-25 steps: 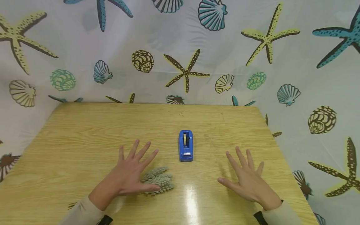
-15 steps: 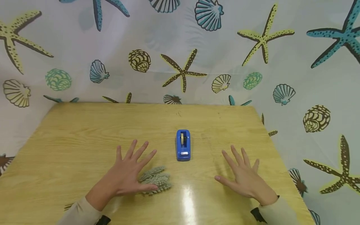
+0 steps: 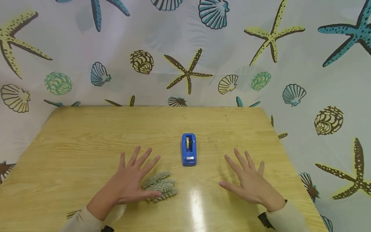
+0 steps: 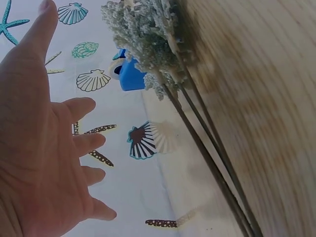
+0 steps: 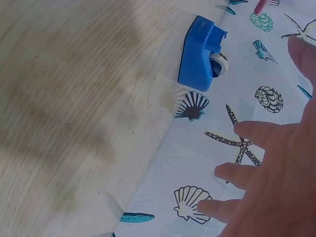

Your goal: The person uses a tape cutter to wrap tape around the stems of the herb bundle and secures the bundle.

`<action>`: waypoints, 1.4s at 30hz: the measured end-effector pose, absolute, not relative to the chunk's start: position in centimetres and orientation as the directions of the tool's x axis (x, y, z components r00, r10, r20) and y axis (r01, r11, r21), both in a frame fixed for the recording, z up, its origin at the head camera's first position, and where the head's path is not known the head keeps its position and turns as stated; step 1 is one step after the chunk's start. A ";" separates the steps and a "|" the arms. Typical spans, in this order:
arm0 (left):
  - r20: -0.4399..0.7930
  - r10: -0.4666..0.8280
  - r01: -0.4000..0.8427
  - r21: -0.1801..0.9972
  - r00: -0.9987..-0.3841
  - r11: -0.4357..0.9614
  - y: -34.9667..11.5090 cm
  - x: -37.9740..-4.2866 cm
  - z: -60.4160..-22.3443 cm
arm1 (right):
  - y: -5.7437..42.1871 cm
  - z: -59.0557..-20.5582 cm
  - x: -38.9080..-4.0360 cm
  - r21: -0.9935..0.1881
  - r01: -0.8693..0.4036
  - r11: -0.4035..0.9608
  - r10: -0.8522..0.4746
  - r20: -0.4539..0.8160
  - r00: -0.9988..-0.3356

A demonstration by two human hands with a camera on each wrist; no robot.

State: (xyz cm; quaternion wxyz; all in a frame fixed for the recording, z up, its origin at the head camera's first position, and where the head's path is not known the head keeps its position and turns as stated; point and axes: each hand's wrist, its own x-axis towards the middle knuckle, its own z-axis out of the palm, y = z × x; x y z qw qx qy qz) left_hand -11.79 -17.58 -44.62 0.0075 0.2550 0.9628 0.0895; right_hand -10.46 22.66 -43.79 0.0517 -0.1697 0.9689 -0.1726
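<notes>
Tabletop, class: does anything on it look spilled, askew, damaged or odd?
Nothing much stands out: the blue tape dispenser stands upright, the stalks lie together, and no spill shows. Only small dark marks, far back on the tabletop, interrupt its grain.

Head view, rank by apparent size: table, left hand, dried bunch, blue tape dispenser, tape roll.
1. Table
2. Left hand
3. Dried bunch and blue tape dispenser: unranked; visible areas look close, bunch partly hidden
4. Tape roll
</notes>
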 end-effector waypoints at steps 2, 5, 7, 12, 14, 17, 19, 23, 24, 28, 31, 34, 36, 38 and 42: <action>0.032 0.498 0.496 0.176 -0.866 0.850 -17.5 -12.0 -44.7 | 22.7 -43.8 -10.6 -0.348 -0.325 0.880 -0.361 -0.044 -0.931; 0.033 0.517 0.513 0.185 -0.856 0.838 -17.3 -12.4 -44.9 | 22.7 -43.8 -10.8 -0.331 -0.348 0.877 -0.381 -0.037 -0.924; 0.043 0.533 0.530 0.204 -0.845 0.823 -17.1 -12.6 -45.1 | 22.7 -43.8 -10.9 -0.321 -0.368 0.873 -0.396 -0.025 -0.918; 0.065 0.565 0.562 0.242 -0.823 0.791 -16.6 -13.0 -45.4 | 22.5 -44.1 -10.8 -0.354 -0.409 0.841 -0.439 -0.003 -0.899; 0.057 0.565 0.560 0.251 -0.823 0.790 -16.7 -13.1 -45.3 | 22.1 -44.2 -10.8 -0.363 -0.435 0.824 -0.462 0.013 -0.887; 0.032 0.569 0.553 0.286 -0.822 0.782 -16.7 -13.3 -45.2 | 21.6 -44.2 -11.0 -0.347 -0.493 0.798 -0.508 0.053 -0.860; 0.018 0.575 0.550 0.316 -0.818 0.773 -16.6 -13.6 -45.2 | 21.3 -44.2 -11.1 -0.334 -0.526 0.782 -0.534 0.077 -0.842; 0.009 0.595 0.556 0.368 -0.804 0.746 -16.1 -14.3 -45.1 | 20.7 -44.2 -11.5 -0.321 -0.553 0.769 -0.557 0.088 -0.826; 0.002 0.596 0.552 0.380 -0.803 0.742 -16.0 -14.4 -45.1 | 20.5 -44.2 -11.7 -0.326 -0.555 0.765 -0.560 0.089 -0.824; -0.040 0.609 0.539 0.422 -0.792 0.729 -15.7 -14.7 -44.9 | 19.7 -44.4 -12.1 -0.351 -0.565 0.746 -0.572 0.097 -0.815; -0.056 0.616 0.540 0.423 -0.786 0.728 -15.5 -14.7 -45.1 | 19.3 -44.7 -12.1 -0.367 -0.570 0.735 -0.575 0.110 -0.811; -0.057 0.617 0.542 0.420 -0.785 0.728 -15.3 -14.8 -45.2 | 19.0 -44.9 -12.2 -0.370 -0.572 0.732 -0.576 0.114 -0.810; -0.060 0.619 0.543 0.419 -0.783 0.728 -15.1 -14.8 -45.3 | 18.8 -45.0 -12.3 -0.370 -0.574 0.730 -0.577 0.115 -0.808; -0.063 0.621 0.545 0.417 -0.781 0.728 -15.0 -14.9 -45.3 | 18.7 -45.0 -12.4 -0.379 -0.568 0.731 -0.575 0.106 -0.811; -0.071 0.628 0.548 0.421 -0.775 0.723 -14.5 -15.3 -45.2 | 18.2 -44.9 -12.9 -0.410 -0.535 0.738 -0.557 0.076 -0.827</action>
